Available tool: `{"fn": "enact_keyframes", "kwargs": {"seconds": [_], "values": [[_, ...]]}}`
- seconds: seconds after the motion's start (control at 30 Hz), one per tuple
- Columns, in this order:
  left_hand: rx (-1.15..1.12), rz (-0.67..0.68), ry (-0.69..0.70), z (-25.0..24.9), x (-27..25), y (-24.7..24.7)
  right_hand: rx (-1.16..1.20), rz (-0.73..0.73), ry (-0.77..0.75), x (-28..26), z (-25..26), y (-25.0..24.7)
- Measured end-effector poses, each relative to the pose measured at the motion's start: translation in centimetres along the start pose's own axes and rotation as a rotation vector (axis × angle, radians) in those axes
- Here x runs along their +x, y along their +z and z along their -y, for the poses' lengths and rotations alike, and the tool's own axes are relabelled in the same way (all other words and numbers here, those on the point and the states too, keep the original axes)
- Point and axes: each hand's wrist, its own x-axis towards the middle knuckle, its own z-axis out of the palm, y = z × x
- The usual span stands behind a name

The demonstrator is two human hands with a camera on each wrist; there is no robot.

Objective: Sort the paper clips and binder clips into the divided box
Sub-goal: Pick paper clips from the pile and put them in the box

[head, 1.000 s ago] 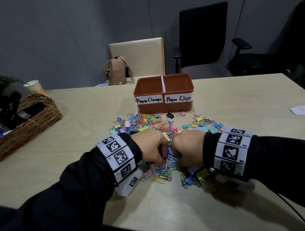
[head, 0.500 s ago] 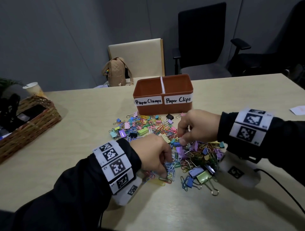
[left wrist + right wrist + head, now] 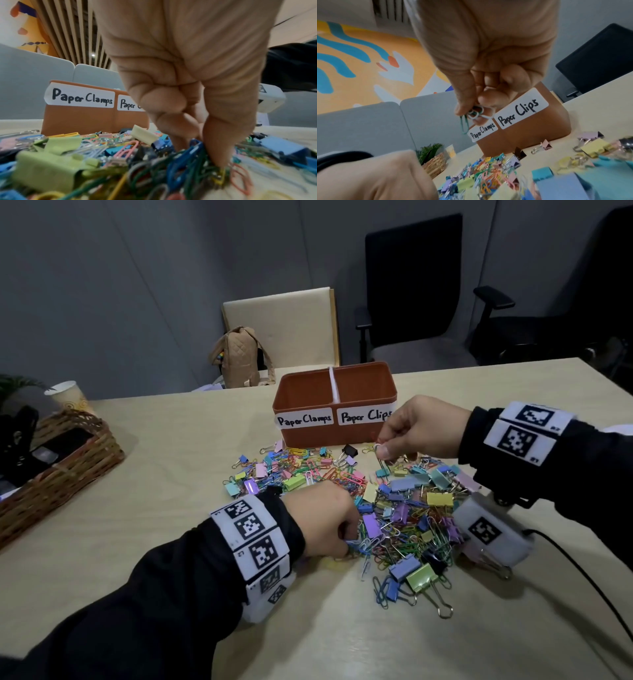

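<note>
The left hand (image 3: 322, 522) sits low at the near left edge of the heap of mixed paper clips and binder clips (image 3: 387, 508), its fingers (image 3: 171, 128) curled down into a tangle of wire clips. The heap spreads from that hand to the right and away from it across the pale wooden table (image 3: 171, 474). The right hand (image 3: 423, 428) is raised above the heap's far right part, pinching a few wire paper clips (image 3: 471, 115) that hang below its fingertips. Just beyond and left of the right hand stands the brown plastic divided box (image 3: 334, 426), its "Paper Clips" compartment nearer that hand, "Paper Clamps" farther left. Well to the left of the left hand, a woven wicker basket (image 3: 65, 470) sits at the table edge, a paper cup (image 3: 66, 397) behind it.
</note>
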Motion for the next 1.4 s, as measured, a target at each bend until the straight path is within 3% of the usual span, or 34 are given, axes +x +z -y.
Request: {"fn": "enact_keyframes", "kwargs": {"seconds": [0.13, 0.3, 0.4, 0.5, 0.67, 0.8, 0.93, 1.13, 1.23, 1.4], "values": [[-0.119, -0.024, -0.010, 0.7, 0.2, -0.8, 0.166, -0.054, 0.070, 1.6, 0.2, -1.3], [-0.423, -0.049, -0.091, 2.4, 0.9, -2.1, 0.414, -0.108, 0.182, 3.7, 0.6, -2.6], [-0.670, -0.015, -0.154, 3.4, 1.1, -2.5, 0.478, -0.119, 0.199, 4.8, 1.0, -3.0], [-0.806, -0.072, -0.170, 4.1, 1.2, -3.0, 0.494, -0.151, 0.200, 5.7, 1.3, -3.1], [-0.881, -0.279, -0.224, 4.5, 1.6, -5.4, 0.349, -0.350, 0.139, 7.3, 1.8, -3.5], [-1.012, -0.372, -0.269, 5.1, 2.9, -7.2, -0.041, -0.490, 0.090, 9.2, 1.2, -3.4], [-1.065, -0.348, -0.304, 5.2, 4.4, -8.0, -0.261, -0.390, 0.056, 9.3, 0.2, -2.9], [-1.053, -0.383, -0.293, 5.3, 6.2, -8.9, -0.247, -0.401, -0.082, 5.4, -0.9, -3.0], [-1.023, -0.461, -0.297, 5.6, 7.8, -10.0, -0.223, -0.320, -0.084, 3.3, -1.8, -2.6], [-0.893, -0.709, -0.382, 6.4, 11.5, -10.9, -0.231, -0.176, -0.034, 1.2, -2.8, -1.5]]}}
